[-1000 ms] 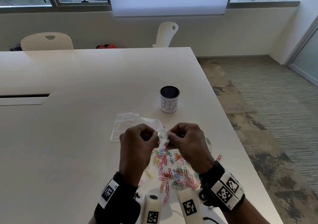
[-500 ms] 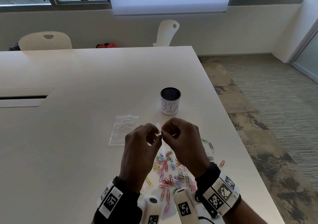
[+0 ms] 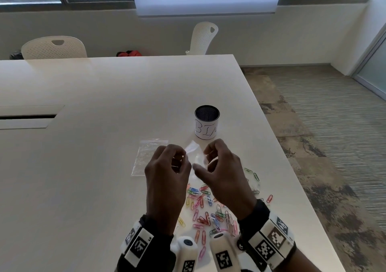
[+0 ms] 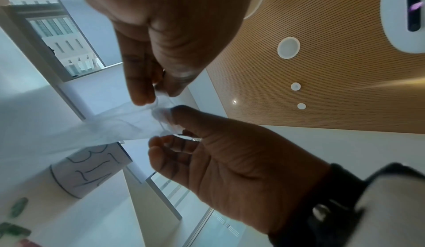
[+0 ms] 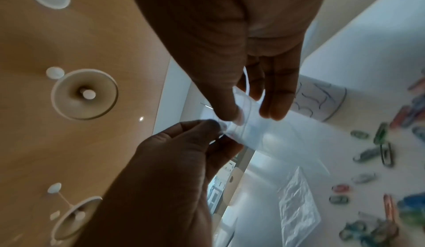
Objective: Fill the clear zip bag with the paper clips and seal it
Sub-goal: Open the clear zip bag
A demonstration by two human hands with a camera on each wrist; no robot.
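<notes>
I hold a small clear zip bag (image 3: pixel 193 149) in the air between both hands, above the table. My left hand (image 3: pixel 179 161) pinches one lip of its mouth between thumb and fingers (image 4: pixel 140 96). My right hand (image 3: pixel 206 159) pinches the other lip, and its thumb (image 5: pixel 226 112) and fingers press the plastic. In the right wrist view the bag (image 5: pixel 276 138) hangs away from the fingers toward the table. A loose heap of coloured paper clips (image 3: pixel 208 207) lies on the white table (image 3: pixel 83 167) under my wrists. I see no clips inside the bag.
A second clear bag (image 3: pixel 148 157) lies flat on the table left of my hands. A black mesh cup with a white paper label (image 3: pixel 206 123) stands just behind them. The table's right edge (image 3: pixel 292 177) runs close to the clips. Two white chairs stand at the far side.
My hands have risen and drawn a little apart, each still holding the bag's mouth. The bag now hangs clear of the flat bag on the table.
</notes>
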